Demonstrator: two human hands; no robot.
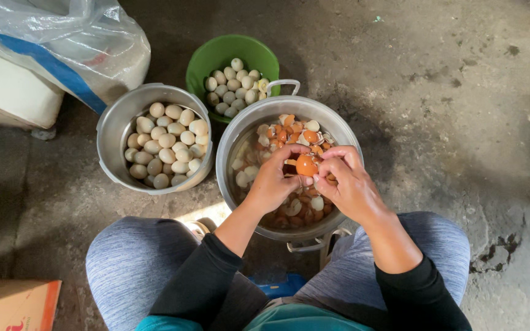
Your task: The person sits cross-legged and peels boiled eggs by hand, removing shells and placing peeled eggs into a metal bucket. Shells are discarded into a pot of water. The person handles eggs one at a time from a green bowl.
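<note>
Both hands meet over the steel pot of shells point(345, 132), which stands between the person's knees. The left hand point(272, 184) and the right hand point(349, 182) grasp together one orange-brown egg point(306, 165); the fingertips of both close around it from the two sides, the left thumb near its lower edge. The egg is held just above the pot's contents, at the far end of the fingers, away from the body. It looks nearly round from this view, so its long axis seems to lie roughly left to right between the two hands, but which end is the pointed one I cannot tell. Under the hands the pot holds many broken shell pieces point(292, 129), orange and white, with some pale pieces at the left wall. To the left of the left hand, well apart from it, stands a second steel pot point(110, 125) filled with whole pale eggs point(167, 144). Beyond the hands, touching the far rim of the shell pot, is a green bucket point(216, 52) with smaller white eggs point(234, 89). Everything stands on a dark concrete floor point(449, 122).
</note>
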